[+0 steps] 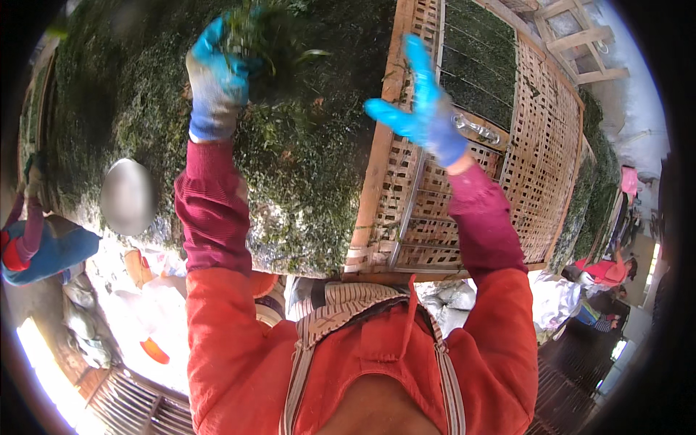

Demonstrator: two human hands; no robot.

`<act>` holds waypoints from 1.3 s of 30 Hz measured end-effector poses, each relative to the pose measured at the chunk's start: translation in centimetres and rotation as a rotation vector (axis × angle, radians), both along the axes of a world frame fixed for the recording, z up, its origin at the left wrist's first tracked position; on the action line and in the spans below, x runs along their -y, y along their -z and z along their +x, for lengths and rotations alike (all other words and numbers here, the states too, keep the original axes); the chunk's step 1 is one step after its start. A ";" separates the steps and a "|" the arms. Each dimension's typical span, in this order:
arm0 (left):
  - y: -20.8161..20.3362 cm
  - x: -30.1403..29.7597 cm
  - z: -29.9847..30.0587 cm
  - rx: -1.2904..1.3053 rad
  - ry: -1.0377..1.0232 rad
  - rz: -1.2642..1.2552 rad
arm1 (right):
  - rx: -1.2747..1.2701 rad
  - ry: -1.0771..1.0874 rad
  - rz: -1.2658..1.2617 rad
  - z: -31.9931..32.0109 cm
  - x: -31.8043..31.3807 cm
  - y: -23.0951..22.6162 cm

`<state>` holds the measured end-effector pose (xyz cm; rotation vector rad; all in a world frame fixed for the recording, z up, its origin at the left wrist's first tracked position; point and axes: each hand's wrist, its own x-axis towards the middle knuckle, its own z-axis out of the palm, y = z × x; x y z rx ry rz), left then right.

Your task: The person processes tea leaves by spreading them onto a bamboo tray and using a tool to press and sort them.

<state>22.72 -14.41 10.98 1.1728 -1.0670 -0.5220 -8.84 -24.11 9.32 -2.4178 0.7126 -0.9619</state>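
Observation:
My left hand (221, 76), in a blue-coated knit glove, is curled around a bunch of long green strands (264, 47) that looks blurred. It is above a broad bed of dark green leafy bits (304, 174). My right hand (420, 109), gloved alike, has its fingers and thumb spread, with nothing in it. Below it lies a wooden-framed woven lattice tray (544, 145), partly covered by a layer of the dark green bits (475, 65). A shiny metal-looking piece (475, 130) shows beside my right wrist; its kind is unclear.
A pale oval thing (128, 196), blurred, shows at the left of the green bed. At the far left a person in a blue apron (51, 250) is by the bed. More people (605, 270) are at the far right. A wooden rack (580, 40) stands at the upper right.

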 end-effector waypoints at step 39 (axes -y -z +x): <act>7.3 -8.3 -23.9 -1.677 0.839 0.012 | -0.061 -0.041 1.463 -11.3 -15.1 -1.2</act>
